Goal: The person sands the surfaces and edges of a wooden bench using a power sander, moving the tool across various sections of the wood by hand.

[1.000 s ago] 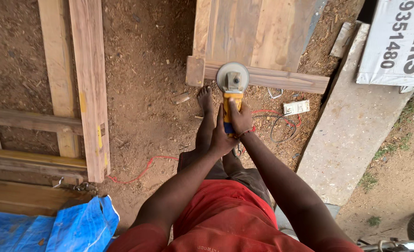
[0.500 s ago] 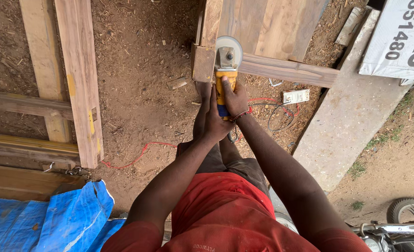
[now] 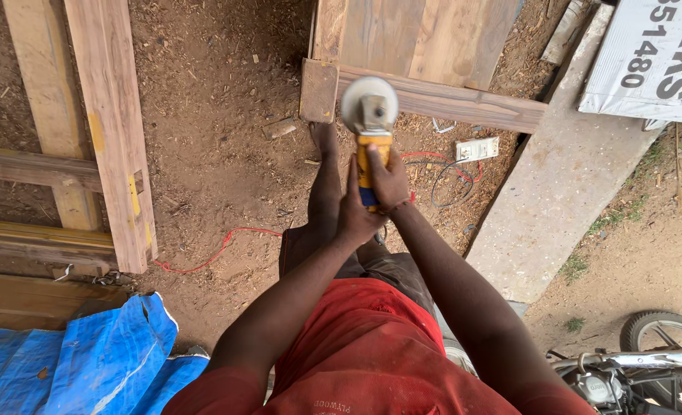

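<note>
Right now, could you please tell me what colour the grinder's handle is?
The angle grinder has a yellow handle with a blue band, clearest in the head view.

Yellow grinder [image 3: 372,157], blue tarpaulin [image 3: 95,361]

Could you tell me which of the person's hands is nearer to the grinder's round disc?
The right hand: its grip sits higher on the yellow grinder, just below the disc. The left hand holds the rear of the handle, farther from the disc.

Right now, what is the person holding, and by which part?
A yellow angle grinder, held with both hands by its body behind the disc: the right hand on top, the left hand nearer the rear end.
</note>
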